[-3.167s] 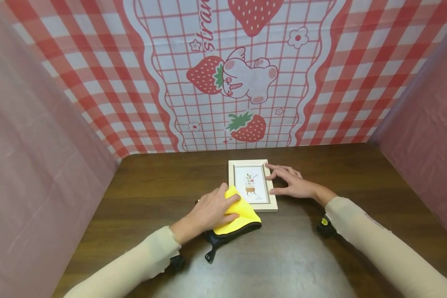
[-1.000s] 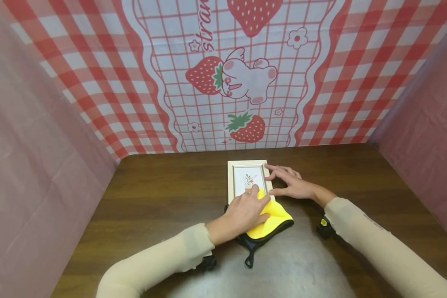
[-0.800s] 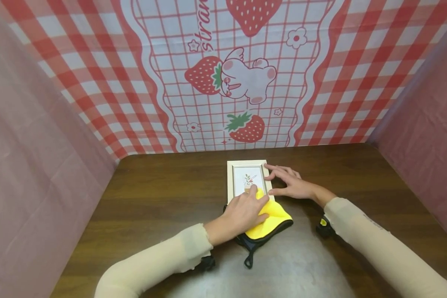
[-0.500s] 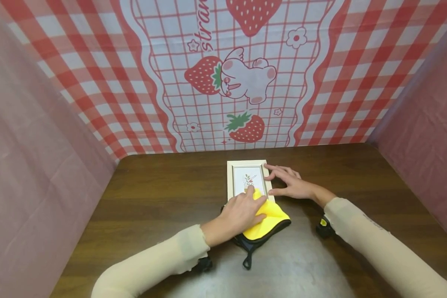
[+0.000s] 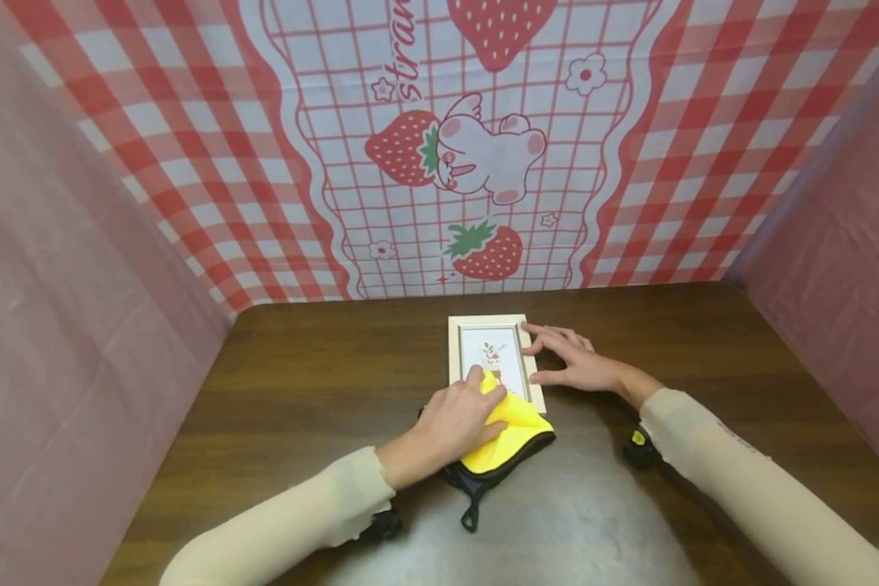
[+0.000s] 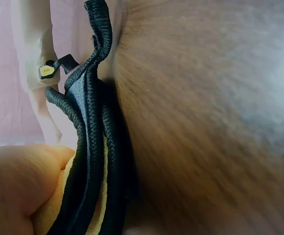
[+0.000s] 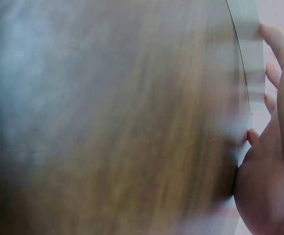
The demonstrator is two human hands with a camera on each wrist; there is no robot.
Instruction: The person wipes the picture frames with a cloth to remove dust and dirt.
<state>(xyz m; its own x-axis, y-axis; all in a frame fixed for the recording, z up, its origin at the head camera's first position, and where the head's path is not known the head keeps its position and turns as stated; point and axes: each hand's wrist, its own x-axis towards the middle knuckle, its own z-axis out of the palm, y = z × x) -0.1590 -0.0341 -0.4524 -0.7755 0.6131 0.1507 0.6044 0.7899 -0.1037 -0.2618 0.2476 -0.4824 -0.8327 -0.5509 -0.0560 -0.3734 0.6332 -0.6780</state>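
A cream photo frame (image 5: 454, 350) lies flat on the table, its picture of a potted plant (image 5: 491, 354) facing up. My left hand (image 5: 450, 419) grips a folded yellow cloth (image 5: 513, 431) with black edging and a hanging loop (image 5: 470, 517), covering the frame's lower left part. In the left wrist view, the cloth's layered black edges (image 6: 90, 161) stand beside the thumb side of the left hand (image 6: 22, 181). My right hand (image 5: 575, 362) touches the frame's right edge with spread fingertips; the right wrist view shows its fingers (image 7: 278, 44) along the frame's side (image 7: 251, 58).
The brown wooden table (image 5: 300, 382) reaches back to a red-and-white checked strawberry cloth (image 5: 483, 146). Pink fabric hangs at the left side (image 5: 66, 325) and the right side (image 5: 828, 195). A small black device (image 5: 637, 448) is strapped under the right wrist.
My left hand and the yellow cloth first slid right across the frame's lower part, then partway back left, uncovering more of the picture. The right hand and frame stay in place.
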